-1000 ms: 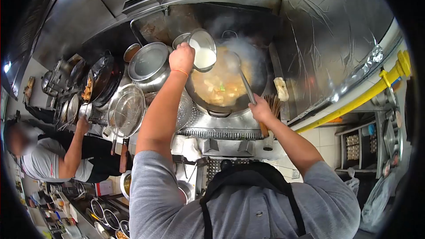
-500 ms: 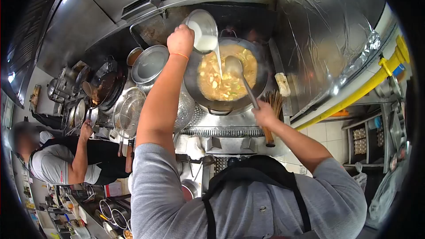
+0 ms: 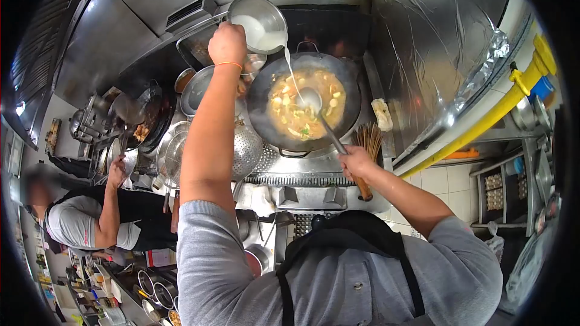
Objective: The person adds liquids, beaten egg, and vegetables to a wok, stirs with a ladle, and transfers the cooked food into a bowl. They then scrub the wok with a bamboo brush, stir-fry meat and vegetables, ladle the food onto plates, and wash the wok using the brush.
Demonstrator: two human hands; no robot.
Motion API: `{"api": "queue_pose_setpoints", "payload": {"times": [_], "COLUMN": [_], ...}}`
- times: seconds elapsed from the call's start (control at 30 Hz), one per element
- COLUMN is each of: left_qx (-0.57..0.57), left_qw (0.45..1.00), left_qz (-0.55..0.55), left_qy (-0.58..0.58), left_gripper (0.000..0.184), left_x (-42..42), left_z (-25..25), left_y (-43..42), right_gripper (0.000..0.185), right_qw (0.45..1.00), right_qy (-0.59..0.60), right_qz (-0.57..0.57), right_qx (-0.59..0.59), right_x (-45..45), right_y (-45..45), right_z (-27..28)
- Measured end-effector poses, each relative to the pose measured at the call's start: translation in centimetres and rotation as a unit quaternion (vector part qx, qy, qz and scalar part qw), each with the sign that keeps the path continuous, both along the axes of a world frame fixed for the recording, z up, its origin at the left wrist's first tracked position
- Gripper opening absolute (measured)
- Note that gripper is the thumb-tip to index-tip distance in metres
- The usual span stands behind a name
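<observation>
My left hand point(image 3: 228, 43), closed on the side of a metal bowl point(image 3: 270, 14), holds it tipped above the far left rim of a wide wok point(image 3: 258, 104) as a thin stream of white liquid point(image 3: 254, 34) falls toward the chunky, orange-brown broth point(image 3: 289, 122). Nearer and to the right, my right hand point(image 3: 356, 163) grips the long handle of a ladle point(image 3: 309, 100), its metal head resting in the middle of the wok, close beside a bamboo brush point(image 3: 366, 139). Done well, I judge, this pour calls for a narrow, even stream, the bowl's lip kept inside the wok's rim and the ladle sweeping gently beneath, so that the white blends without splashing or clumping. The fingers of my left hand are turned away, so whether they clasp a handle or the rim is hidden. The stream seems to land at the ladle's left edge, though haze makes the exact spot uncertain. My left forearm point(image 3: 208, 127) covers part of a steel pot point(image 3: 194, 92) and a mesh skimmer point(image 3: 171, 156); any flame beneath the wok is out of sight. At far left, a co-worker's hand point(image 3: 116, 172) is small, its utensil blurred.
</observation>
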State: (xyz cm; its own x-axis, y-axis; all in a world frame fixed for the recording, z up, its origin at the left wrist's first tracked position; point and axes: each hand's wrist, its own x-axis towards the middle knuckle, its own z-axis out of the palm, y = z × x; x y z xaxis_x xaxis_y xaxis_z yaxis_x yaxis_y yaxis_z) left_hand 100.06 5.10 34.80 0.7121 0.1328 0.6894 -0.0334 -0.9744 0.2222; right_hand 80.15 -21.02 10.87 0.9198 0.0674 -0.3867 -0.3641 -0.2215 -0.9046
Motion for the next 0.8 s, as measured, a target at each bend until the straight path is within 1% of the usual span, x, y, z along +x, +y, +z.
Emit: {"api": "queue_pose_setpoints", "payload": {"times": [0.03,0.07,0.13,0.17,0.2,0.3,0.33,0.4,0.43,0.47,0.53,0.57,0.63,0.67,0.73,0.77,0.8], "left_qx": [-0.039,-0.038,-0.060,-0.060,-0.068,-0.086,-0.100,-0.105,-0.108,-0.109,-0.100,-0.104,-0.116,-0.120,-0.099,-0.101,-0.091], "left_qw": [0.999,0.999,0.997,0.997,0.996,0.994,0.993,0.992,0.992,0.991,0.991,0.991,0.990,0.990,0.992,0.991,0.992], "left_qz": [0.009,0.011,0.032,0.035,0.040,0.047,0.046,0.051,0.053,0.053,0.055,0.051,0.056,0.055,0.045,0.046,0.041], "left_qy": [0.014,0.016,0.035,0.032,0.037,0.043,0.045,0.044,0.047,0.049,0.062,0.062,0.056,0.058,0.068,0.070,0.075], "left_gripper": [0.036,0.036,0.038,0.038,0.038,0.039,0.039,0.039,0.039,0.039,0.039,0.039,0.040,0.040,0.040,0.040,0.040], "left_x": [-0.2,-0.5,-0.4,-0.6,-0.9,-1.2,-1.3,-1.3,-1.3,-1.2,-0.7,-0.7,-0.9,-0.9,-1.1,-1.1,-1.2], "left_z": [0.0,-0.1,-0.1,0.0,0.0,0.2,0.0,0.1,-0.1,-0.2,-0.5,-0.6,-0.7,-0.9,-1.1,-1.2,-1.5], "left_y": [0.0,0.0,0.4,0.5,0.6,1.3,1.4,1.8,2.2,2.6,3.1,3.1,3.1,3.2,3.3,3.2,3.1], "right_gripper": [0.026,0.026,0.028,0.029,0.031,0.033,0.033,0.044,0.053,0.053,0.055,0.055,0.057,0.057,0.054,0.053,0.053], "right_qw": [0.989,0.988,0.992,0.980,0.946,0.937,0.937,0.903,0.900,0.900,0.861,0.860,0.833,0.831,0.874,0.880,0.881], "right_qy": [0.115,0.117,0.016,-0.109,-0.232,-0.248,-0.247,-0.298,-0.255,-0.253,-0.165,-0.163,-0.186,-0.183,-0.235,-0.303,-0.301], "right_qz": [0.038,0.039,0.101,0.078,0.051,0.061,0.062,0.119,0.146,0.147,0.242,0.239,0.297,0.298,0.226,0.178,0.180], "right_qx": [0.088,0.089,-0.073,-0.150,-0.221,-0.239,-0.239,-0.285,-0.323,-0.323,-0.417,-0.421,-0.429,-0.431,-0.360,-0.318,-0.319], "right_x": [0.1,1.1,4.9,6.2,7.4,12.2,13.0,14.7,13.2,11.5,8.4,7.3,6.0,5.7,5.2,6.0,6.3], "right_y": [0.0,0.2,0.8,1.4,2.0,2.3,2.3,2.6,2.7,2.4,1.1,0.0,-2.4,-3.2,-4.5,-5.1,-5.0], "right_z": [0.7,0.8,0.7,0.1,-0.3,0.4,-0.8,-2.5,-1.1,0.3,2.9,3.7,4.7,4.7,4.4,2.2,1.9]}}
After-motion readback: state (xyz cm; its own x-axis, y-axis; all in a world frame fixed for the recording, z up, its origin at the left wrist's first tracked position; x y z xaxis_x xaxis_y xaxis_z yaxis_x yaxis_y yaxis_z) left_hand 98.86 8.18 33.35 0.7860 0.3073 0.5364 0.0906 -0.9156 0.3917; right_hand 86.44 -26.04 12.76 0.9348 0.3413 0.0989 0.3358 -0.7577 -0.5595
